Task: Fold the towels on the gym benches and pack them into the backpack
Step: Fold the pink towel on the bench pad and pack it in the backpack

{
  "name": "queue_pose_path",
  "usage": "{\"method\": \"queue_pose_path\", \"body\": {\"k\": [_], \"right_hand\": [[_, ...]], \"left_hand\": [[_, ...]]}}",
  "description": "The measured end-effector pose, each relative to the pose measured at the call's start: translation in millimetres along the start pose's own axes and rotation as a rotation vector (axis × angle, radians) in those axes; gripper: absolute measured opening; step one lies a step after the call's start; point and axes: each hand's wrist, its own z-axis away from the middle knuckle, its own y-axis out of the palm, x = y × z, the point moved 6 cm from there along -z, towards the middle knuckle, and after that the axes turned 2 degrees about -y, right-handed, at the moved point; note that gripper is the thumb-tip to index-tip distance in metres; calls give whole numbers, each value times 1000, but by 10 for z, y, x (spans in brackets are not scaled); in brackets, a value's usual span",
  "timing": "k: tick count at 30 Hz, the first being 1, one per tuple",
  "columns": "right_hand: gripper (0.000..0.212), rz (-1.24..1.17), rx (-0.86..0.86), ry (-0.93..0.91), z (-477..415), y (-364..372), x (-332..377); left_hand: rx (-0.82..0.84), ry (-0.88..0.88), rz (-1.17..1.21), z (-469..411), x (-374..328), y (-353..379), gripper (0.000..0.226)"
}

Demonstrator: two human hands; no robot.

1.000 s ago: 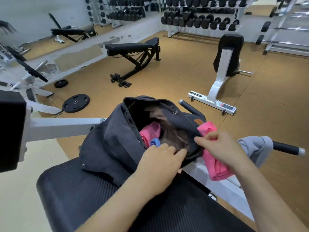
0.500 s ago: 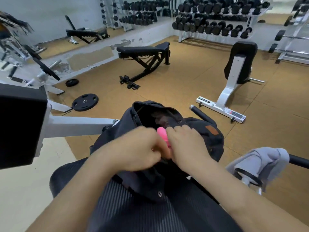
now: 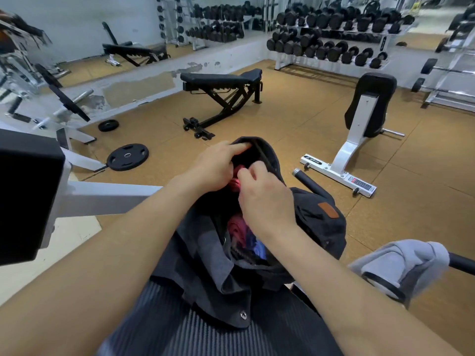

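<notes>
Left hand (image 3: 218,167) grip curls over the rim of the dark grey fabric backpack (image 3: 316,224). Right hand (image 3: 266,201) grip pinches a rolled pink towel (image 3: 233,185) inside.

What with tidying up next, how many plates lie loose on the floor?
2: a small plate by the left machine, a large plate closer, left of the backpack. Others may be hidden.

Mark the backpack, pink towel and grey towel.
backpack (image 3: 317,228): head view, dark fabric on its right side.
pink towel (image 3: 234,185): head view, strip showing in the backpack's mouth.
grey towel (image 3: 403,260): head view, middle of the draped cloth.
</notes>
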Motion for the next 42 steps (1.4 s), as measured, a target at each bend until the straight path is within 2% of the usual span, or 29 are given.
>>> {"method": "queue_pose_path", "body": {"k": [2, 5, 7, 8, 10, 12, 17, 19, 23, 25, 26, 28, 29, 30, 31, 32, 33, 34, 35, 37, 38, 40, 42], "right_hand": [[19, 76, 63, 22, -93, 249, 62], [12, 101, 351, -95, -56, 565, 295], [24, 52, 481, -110, -66, 705, 322], [29, 10, 553, -61, -99, 728, 280], [29, -37, 493, 26, -202, 651, 172], [28, -18, 421, 24, -182, 650, 181], [32, 31, 745, -76, 14, 834, 223], [30, 123, 885, -143, -29, 852, 166], [41, 250, 1024, -176, 54, 725, 282], [40, 158, 969, -159, 137, 511, 379], [32, 81, 815, -189, 135, 334, 404], [13, 16, 287, -245, 96, -166, 342], [16, 42, 102, -202, 117, -342, 201], [30, 65, 21, -98, 139, -407, -3], [49, 55, 117, 44, 155, -368, -235], [61, -20, 307, 181, 191, -243, -453], [60, -123, 474, 284, 248, -81, -615], [48, -238, 563, 359, 289, 43, -708], [34, -342, 541, 421, 305, 144, -794], [18, -442, 380, 530, 312, 195, -976], [17, -480, 331, 591, 317, 189, -1061], [20, -592, 255, 711, 338, 164, -1216], [23, -647, 220, 766, 330, 111, -1267]], "left_hand": [[-11, 11, 35, -18, -2, -12, 63], [-33, 26, 66, -58, -20, -25, 64], [-38, 33, 81, -62, -41, -39, 63], [-42, 32, 93, -60, -38, -56, 61], [-76, 27, 124, -69, -15, -105, 62], [-90, 24, 152, -70, -2, -111, 64], [-82, -3, 146, 6, 11, -76, 63], [-103, -33, 148, 23, 52, -144, 62], [-85, -45, 127, 41, 1, -197, 64], [-18, -36, -21, 86, -35, -186, 64], [-31, -43, -98, 131, -23, -246, 61], [-158, -44, -171, 252, -16, -440, 45], [-182, -31, -181, 310, -41, -484, 36], [-112, -16, -202, 352, -104, -429, 28], [42, -1, -239, 367, -184, -276, 21], [231, 24, -307, 383, -271, -53, 16], [400, 65, -379, 409, -344, 208, 13], [537, 116, -437, 447, -395, 468, 17], [628, 154, -482, 461, -403, 695, 33], [665, 194, -541, 423, -363, 979, 59], [654, 223, -565, 396, -365, 1051, 58], [629, 228, -616, 357, -395, 1167, 40], [639, 99, -575, 314, -370, 1190, 37]]}}
